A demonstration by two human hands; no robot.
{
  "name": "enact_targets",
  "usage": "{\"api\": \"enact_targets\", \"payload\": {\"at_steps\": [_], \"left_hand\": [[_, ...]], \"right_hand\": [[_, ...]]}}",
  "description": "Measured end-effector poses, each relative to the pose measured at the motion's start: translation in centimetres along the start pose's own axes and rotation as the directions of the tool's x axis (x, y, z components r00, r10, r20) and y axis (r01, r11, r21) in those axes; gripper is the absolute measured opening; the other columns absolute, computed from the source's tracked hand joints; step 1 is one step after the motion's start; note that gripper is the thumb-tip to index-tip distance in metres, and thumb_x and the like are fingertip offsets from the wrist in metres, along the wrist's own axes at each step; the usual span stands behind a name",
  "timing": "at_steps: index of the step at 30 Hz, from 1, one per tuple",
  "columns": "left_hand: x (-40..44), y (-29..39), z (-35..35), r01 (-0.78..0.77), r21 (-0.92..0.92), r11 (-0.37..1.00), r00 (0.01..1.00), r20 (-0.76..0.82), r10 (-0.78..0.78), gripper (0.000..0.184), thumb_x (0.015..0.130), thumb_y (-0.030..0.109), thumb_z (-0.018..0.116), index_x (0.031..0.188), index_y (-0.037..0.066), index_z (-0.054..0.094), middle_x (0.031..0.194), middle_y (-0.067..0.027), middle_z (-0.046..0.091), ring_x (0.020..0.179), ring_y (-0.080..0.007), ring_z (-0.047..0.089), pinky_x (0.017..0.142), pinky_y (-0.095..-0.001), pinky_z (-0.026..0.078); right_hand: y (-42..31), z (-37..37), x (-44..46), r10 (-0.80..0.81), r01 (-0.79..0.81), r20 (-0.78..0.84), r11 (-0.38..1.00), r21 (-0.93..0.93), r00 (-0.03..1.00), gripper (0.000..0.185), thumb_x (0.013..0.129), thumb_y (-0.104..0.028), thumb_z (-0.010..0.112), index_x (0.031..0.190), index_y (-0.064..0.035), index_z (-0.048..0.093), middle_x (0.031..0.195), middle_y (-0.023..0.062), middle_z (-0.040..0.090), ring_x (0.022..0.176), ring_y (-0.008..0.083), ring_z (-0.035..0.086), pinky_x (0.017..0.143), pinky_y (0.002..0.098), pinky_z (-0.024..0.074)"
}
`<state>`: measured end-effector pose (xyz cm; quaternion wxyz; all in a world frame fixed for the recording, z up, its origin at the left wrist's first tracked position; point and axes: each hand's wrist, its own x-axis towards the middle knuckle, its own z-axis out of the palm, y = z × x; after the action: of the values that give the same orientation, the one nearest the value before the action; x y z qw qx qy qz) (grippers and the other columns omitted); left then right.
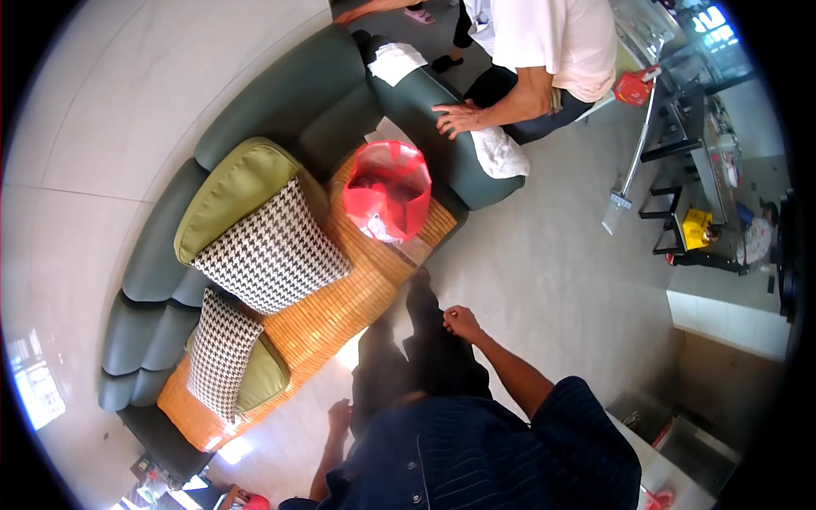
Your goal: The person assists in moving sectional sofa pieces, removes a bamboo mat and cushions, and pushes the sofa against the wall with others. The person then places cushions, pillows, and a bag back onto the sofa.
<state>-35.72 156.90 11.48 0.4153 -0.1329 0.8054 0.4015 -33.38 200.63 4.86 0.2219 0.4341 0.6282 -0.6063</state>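
Observation:
My right hand [461, 324] hangs beside my dark trousers with its fingers curled in, and I see nothing in it. Lower down on the other side, my left hand [339, 414] is also curled and appears to hold nothing. Both hands are apart from the furniture. In front of me stands a green sofa [331, 123] with a woven bamboo mat [340, 310] over its seat. On the mat sits an open red bag [388, 191], its contents dark and unclear. Two houndstooth cushions [272, 251] lean against olive green cushions [234, 191] along the seat.
Another person [544, 76] in a pale top bends over the sofa's far arm, one hand resting on it beside white cloths [501, 153]. A long-handled mop [633, 161] stands to the right. Past it are a dark stool [667, 217] and a yellow packet [698, 229].

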Motion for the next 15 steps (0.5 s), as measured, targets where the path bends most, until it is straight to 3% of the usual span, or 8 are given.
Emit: {"api": "enact_targets", "payload": {"at_steps": [1, 2, 3, 4, 5, 7, 11, 15], "left_hand": [[-0.4, 0.1, 1.5, -0.374, 0.539, 0.754, 0.911, 0.063, 0.407, 0.023, 0.082, 0.024, 0.049, 0.084, 0.003, 0.059, 0.073, -0.0171, 0.06, 0.067, -0.0299, 0.06, 0.058, -0.0377, 0.048], [-1.2, 2.1, 3.0, -0.24, 0.509, 0.826, 0.967, 0.054, 0.248, 0.023, 0.081, 0.023, 0.049, 0.085, 0.003, 0.058, 0.076, -0.0186, 0.06, 0.071, -0.0333, 0.059, 0.061, -0.0411, 0.047], [-2.1, 3.9, 4.2, -0.095, 0.477, 0.874, 0.995, 0.054, 0.079, 0.022, 0.08, 0.023, 0.049, 0.086, 0.003, 0.058, 0.079, -0.0202, 0.06, 0.075, -0.0367, 0.058, 0.064, -0.0445, 0.046], [-2.5, 2.9, 5.5, 0.017, 0.303, 0.953, 1.0, 0.02, -0.024, 0.026, 0.082, 0.026, 0.046, 0.086, 0.004, 0.058, 0.081, -0.0195, 0.061, 0.079, -0.0369, 0.059, 0.066, -0.0453, 0.046], [-3.2, 3.0, 6.4, 0.032, 0.316, 0.948, 0.999, 0.006, -0.035, 0.027, 0.082, 0.027, 0.046, 0.086, 0.003, 0.058, 0.081, -0.0195, 0.061, 0.08, -0.0369, 0.059, 0.066, -0.0452, 0.046], [-4.3, 2.9, 7.6, 0.058, 0.344, 0.937, 0.998, -0.022, -0.053, 0.031, 0.083, 0.031, 0.045, 0.085, 0.003, 0.058, 0.082, -0.0194, 0.061, 0.082, -0.0369, 0.059, 0.067, -0.0449, 0.046], [-5.7, 4.6, 8.7, 0.088, 0.352, 0.932, 0.994, 0.031, -0.106, 0.037, 0.083, 0.036, 0.045, 0.092, 0.004, 0.062, 0.087, -0.0187, 0.063, 0.085, -0.0321, 0.06, 0.072, -0.0411, 0.046], [-5.7, 6.9, 9.4, 0.232, 0.14, 0.963, 0.973, -0.032, -0.229, 0.041, 0.083, 0.037, 0.044, 0.095, 0.003, 0.063, 0.089, -0.0183, 0.063, 0.087, -0.0287, 0.06, 0.073, -0.0392, 0.046]], "right_hand": [[-1.0, -1.0, 0.6, 0.028, -0.028, 0.019, 1.0, 0.008, 0.999, 0.018, 0.084, -0.019, 0.054, 0.093, -0.0036, 0.056, 0.073, 0.0065, 0.06, 0.058, 0.0124, 0.056, 0.047, 0.0247, 0.0453], [-0.8, -2.0, 1.7, 0.039, -0.04, 0.017, 0.998, 0.045, 0.999, 0.016, 0.084, -0.019, 0.054, 0.091, -0.0042, 0.056, 0.072, 0.0066, 0.06, 0.055, 0.0123, 0.056, 0.046, 0.0245, 0.0453], [-0.5, -3.1, 2.9, -0.015, 0.016, 0.02, 0.998, -0.067, 1.0, 0.016, 0.084, -0.019, 0.054, 0.091, -0.0043, 0.056, 0.071, 0.0064, 0.06, 0.055, 0.0123, 0.056, 0.045, 0.0244, 0.0453], [0.7, -4.2, 4.8, -0.069, 0.073, 0.028, 0.982, -0.176, 0.997, 0.016, 0.084, -0.019, 0.055, 0.09, -0.0044, 0.056, 0.071, 0.0062, 0.06, 0.054, 0.0123, 0.057, 0.044, 0.0244, 0.0452], [0.8, -5.2, 5.7, -0.126, 0.133, 0.043, 0.95, -0.282, 0.991, 0.016, 0.084, -0.019, 0.055, 0.09, -0.0044, 0.056, 0.07, 0.006, 0.06, 0.053, 0.0123, 0.057, 0.044, 0.0243, 0.0452], [0.9, -6.8, 6.2, -0.096, 0.094, -0.021, 0.991, -0.095, 0.995, 0.016, 0.083, -0.02, 0.056, 0.089, -0.0046, 0.056, 0.068, 0.0055, 0.06, 0.052, 0.0122, 0.057, 0.043, 0.0244, 0.0452], [0.8, -8.6, 7.0, -0.009, 0.002, -0.039, 0.982, -0.19, 0.999, 0.017, 0.083, -0.02, 0.057, 0.088, -0.0037, 0.056, 0.067, 0.006, 0.061, 0.051, 0.0122, 0.057, 0.042, 0.0246, 0.045], [2.3, -8.0, 7.8, -0.036, 0.052, 0.051, 0.932, -0.358, 0.998, 0.018, 0.083, -0.02, 0.056, 0.089, -0.0033, 0.056, 0.067, 0.007, 0.061, 0.051, 0.0127, 0.057, 0.042, 0.0247, 0.0452]]}}
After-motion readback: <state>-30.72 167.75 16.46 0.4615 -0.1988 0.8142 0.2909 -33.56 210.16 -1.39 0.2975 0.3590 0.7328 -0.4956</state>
